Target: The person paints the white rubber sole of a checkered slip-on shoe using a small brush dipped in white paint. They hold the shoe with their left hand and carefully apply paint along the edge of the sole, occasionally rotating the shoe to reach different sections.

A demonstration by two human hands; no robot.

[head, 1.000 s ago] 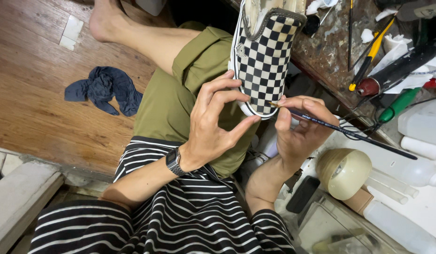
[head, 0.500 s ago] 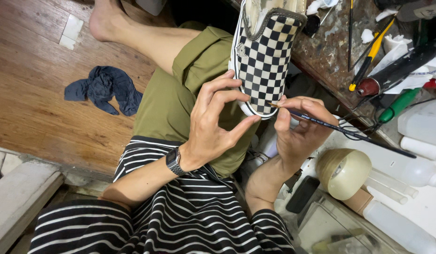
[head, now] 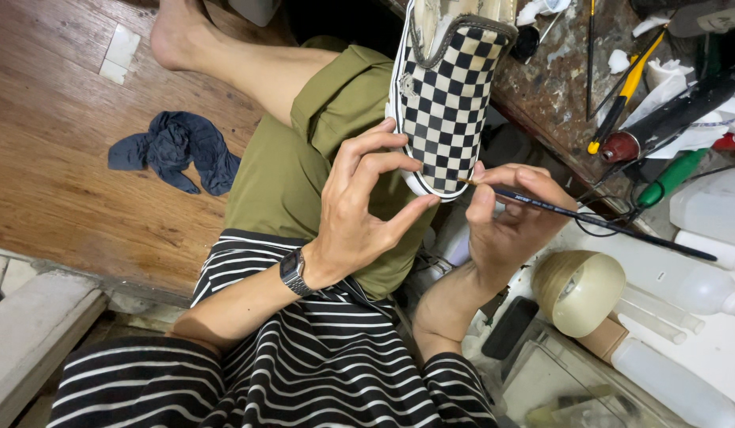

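A black-and-white checkered slip-on shoe (head: 446,95) points toe-down over my lap. My left hand (head: 359,206) grips its toe end, thumb under the white sole edge and fingers curled on the side. My right hand (head: 510,218) holds a thin dark paintbrush (head: 589,220); its tip touches the checkered toe just above the sole. A watch sits on my left wrist.
A paint-stained workbench (head: 557,79) at the upper right carries brushes, a yellow tool and a green-handled tool (head: 660,181). A roll of tape (head: 581,292) and clear plastic bottles (head: 684,277) lie at the right. A dark blue cloth (head: 177,150) lies on the wooden floor.
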